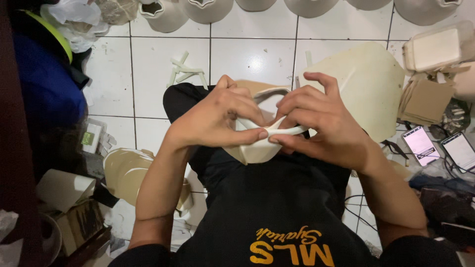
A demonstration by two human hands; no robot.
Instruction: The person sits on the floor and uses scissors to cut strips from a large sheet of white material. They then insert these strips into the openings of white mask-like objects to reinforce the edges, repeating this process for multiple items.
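The left hand (217, 121) pinched the cream piece (257, 148) at frame centre; the right hand (321, 123), at 3 o'clock of it, clamped its thin strip (289, 131) — mid-fold, it seemed. Finished-looking pots (208, 10) stood at 12 o'clock — flat sheets (371, 89) lay unworked on the floor (247, 59).

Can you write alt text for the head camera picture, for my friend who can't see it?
Seen from above, a seated person's left hand and right hand pinch a cream paper piece being folded over their lap. A white tiled floor around them holds a large cream sheet, white pots and two lit phones.
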